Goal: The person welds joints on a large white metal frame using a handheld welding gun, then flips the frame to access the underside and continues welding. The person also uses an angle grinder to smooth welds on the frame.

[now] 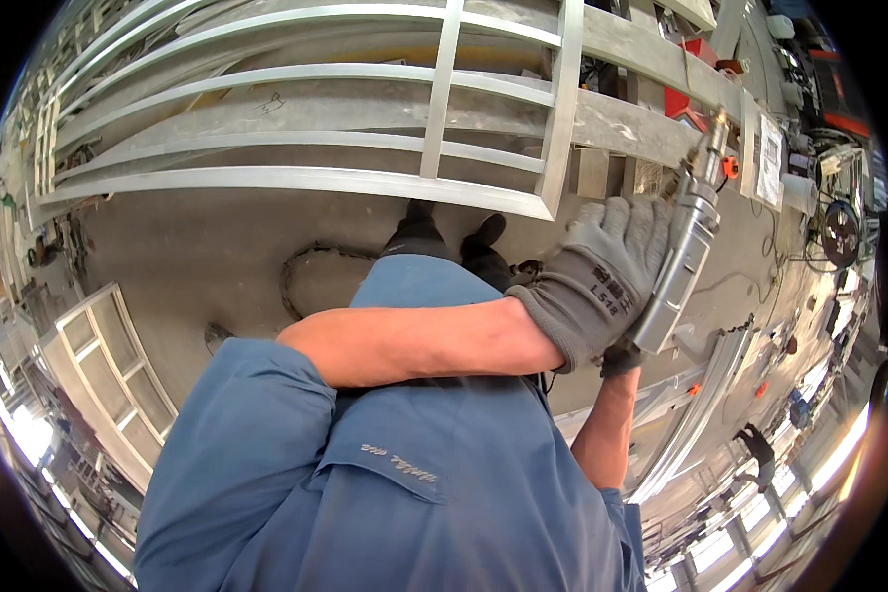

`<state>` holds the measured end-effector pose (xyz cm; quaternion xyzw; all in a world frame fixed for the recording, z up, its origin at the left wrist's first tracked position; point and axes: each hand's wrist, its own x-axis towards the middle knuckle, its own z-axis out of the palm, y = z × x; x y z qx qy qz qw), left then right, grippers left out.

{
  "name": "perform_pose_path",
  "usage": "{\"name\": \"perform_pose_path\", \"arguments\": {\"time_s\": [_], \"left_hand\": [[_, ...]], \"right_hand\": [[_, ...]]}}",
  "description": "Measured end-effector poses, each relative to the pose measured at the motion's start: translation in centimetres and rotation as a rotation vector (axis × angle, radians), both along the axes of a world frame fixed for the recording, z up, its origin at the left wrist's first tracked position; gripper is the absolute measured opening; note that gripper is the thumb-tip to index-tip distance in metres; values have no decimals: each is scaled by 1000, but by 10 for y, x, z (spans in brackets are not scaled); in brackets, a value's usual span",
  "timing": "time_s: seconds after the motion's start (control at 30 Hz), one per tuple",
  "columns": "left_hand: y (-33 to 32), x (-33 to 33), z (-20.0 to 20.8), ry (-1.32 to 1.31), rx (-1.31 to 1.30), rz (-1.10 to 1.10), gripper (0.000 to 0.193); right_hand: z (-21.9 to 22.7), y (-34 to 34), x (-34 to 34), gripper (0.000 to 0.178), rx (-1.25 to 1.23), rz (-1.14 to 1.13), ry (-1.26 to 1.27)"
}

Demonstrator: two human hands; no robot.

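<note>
A silver metal tool with a boxy cylindrical body and a narrow brass-coloured nozzle, which looks like a hand-held welding gun (678,271), points away from me at the right. My left arm crosses in front of my body. My left hand (607,271), in a grey knitted glove, is closed against the gun's left side, its fingertips partly hidden. Under the rear end of the gun is my right hand (620,358), also gloved; the gun and the left hand cover most of it. Left of the nozzle stands a welded frame of silver bars (306,179).
Wide metal beams (631,128) lie beyond the frame, with red pieces (683,104) among them. A dark cable (291,271) curls on the floor by my feet. Another frame (118,370) stands at the left. Long metal profiles (696,405) lie at the right; farther off is another person (760,459).
</note>
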<state>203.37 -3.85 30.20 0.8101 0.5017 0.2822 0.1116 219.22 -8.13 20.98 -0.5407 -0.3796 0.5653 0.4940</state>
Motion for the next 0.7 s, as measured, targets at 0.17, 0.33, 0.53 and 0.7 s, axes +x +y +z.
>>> {"name": "perform_pose_path", "arguments": {"time_s": [0.17, 0.33, 0.53, 0.7], "left_hand": [[11, 14, 0, 134, -22, 150, 64], [10, 49, 39, 151, -303, 167, 65], [6, 33, -32, 34, -983, 306, 58], [-75, -54, -193, -455, -1191, 814, 65]], "right_hand": [[-31, 19, 21, 51, -69, 64, 137], [-63, 54, 83, 47, -104, 30, 274], [-40, 110, 158, 28, 119, 258, -409], [-24, 85, 199, 27, 157, 491, -406]]}}
